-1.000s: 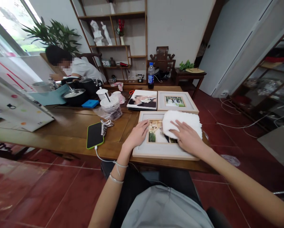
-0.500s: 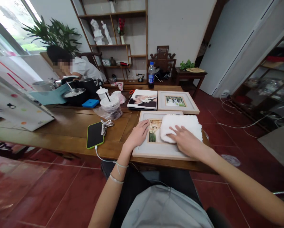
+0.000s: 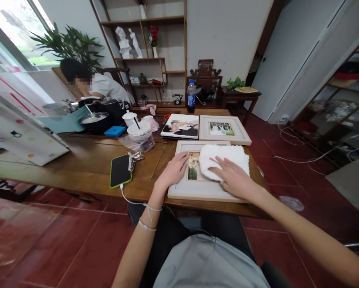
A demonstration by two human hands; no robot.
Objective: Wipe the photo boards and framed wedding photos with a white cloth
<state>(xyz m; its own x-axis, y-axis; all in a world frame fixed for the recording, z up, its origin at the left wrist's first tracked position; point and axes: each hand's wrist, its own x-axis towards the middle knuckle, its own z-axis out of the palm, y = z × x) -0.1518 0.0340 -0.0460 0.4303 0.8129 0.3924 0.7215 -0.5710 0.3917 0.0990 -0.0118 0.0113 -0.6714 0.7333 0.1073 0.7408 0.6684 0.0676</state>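
A light wooden picture frame (image 3: pixel 179 188) with a wide pale mat and a small photo (image 3: pixel 193 173) lies flat at the table's near edge. My left hand (image 3: pixel 176 170) rests on its left side with the fingers stretched out, holding nothing. On the frame's right half lies a fluffy white cloth (image 3: pixel 239 154), covering part of the photo. Over the cloth my right hand (image 3: pixel 230 176) is laid flat, fingers spread and pressing down on it.
Behind are a second frame (image 3: pixel 242 136) and a photo album (image 3: pixel 181 126). A cola bottle (image 3: pixel 191 98) stands farther back. To the left are a charging phone (image 3: pixel 121 171), a bagged cup (image 3: pixel 139 134), pots and a white board (image 3: pixel 26 132). Someone sits across the table (image 3: pixel 92 152).
My right hand has slid a little to the left, and the white cloth has shifted with it across the frame. My left hand stays where it was.
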